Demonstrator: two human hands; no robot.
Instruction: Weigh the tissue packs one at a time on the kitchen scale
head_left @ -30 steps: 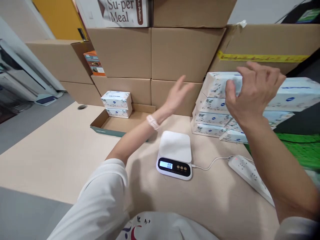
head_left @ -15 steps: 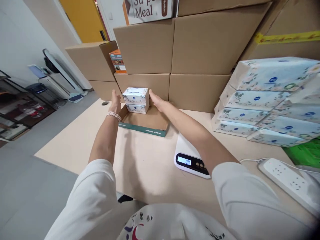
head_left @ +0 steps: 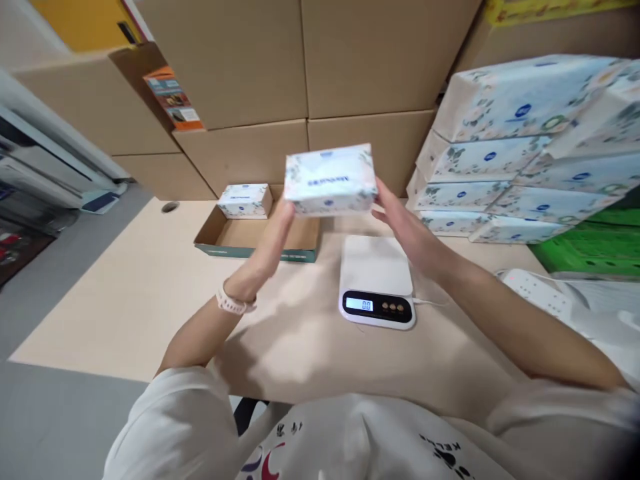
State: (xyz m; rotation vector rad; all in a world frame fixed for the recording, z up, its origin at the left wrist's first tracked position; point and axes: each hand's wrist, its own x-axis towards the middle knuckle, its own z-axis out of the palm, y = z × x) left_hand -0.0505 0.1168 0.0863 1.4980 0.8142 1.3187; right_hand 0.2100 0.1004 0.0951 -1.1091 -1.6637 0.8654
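I hold a white tissue box (head_left: 330,179) with a floral print in the air above the table, between both hands. My left hand (head_left: 270,243) grips its left end from below, and my right hand (head_left: 403,223) presses against its right end. Just below and to the right sits a white digital scale (head_left: 376,280) whose display reads zero. Behind the held box lies an open shallow cardboard tray (head_left: 250,240) with a green edge. One more tissue box (head_left: 245,200) rests in the tray's far corner.
A stack of several tissue boxes (head_left: 505,167) leans at the right. Large brown cartons (head_left: 310,67) form a wall at the back. A white power strip (head_left: 537,297) lies at the right of the beige table (head_left: 125,293), beside something green (head_left: 590,250).
Both hands closed on the top tissue box in the tray, lifted it and brought it toward me, over the table near the scale. One box stays in the tray.
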